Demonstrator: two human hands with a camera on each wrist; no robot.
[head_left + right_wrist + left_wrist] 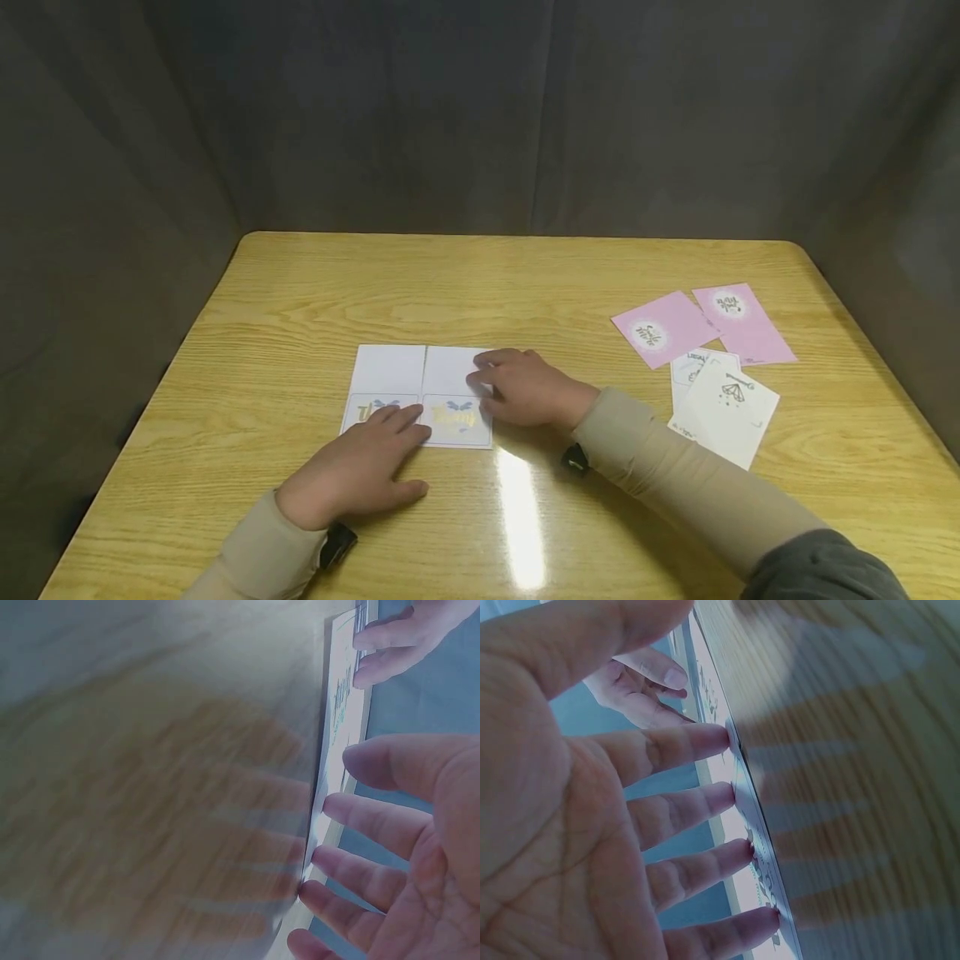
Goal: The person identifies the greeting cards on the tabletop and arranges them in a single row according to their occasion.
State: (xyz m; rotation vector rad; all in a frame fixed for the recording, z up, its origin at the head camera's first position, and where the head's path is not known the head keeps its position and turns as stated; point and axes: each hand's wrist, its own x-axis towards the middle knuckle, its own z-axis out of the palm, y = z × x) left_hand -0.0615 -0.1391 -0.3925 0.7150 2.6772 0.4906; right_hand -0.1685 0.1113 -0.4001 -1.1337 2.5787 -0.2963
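Two white cards lie side by side on the table, the left card (388,369) and the right card (448,369), with a thin gap between them. Both have a plain far half and a near half printed with gold lettering and a blue-grey motif. My left hand (356,471) touches the printed part with spread, straight fingertips, covering some of the left card's lettering. On the right card's right side rests my right hand (528,387), fingers extended. In the left wrist view the left fingertips (739,853) meet the card surface; the right wrist view shows the right fingers (379,825) at the right card.
To the right lie two pink cards (667,332) with white round emblems. Nearer, a white card with a gem-like drawing (723,417) overlaps another white card (684,367). The wooden table (420,283) ends before a dark curtain (450,125).
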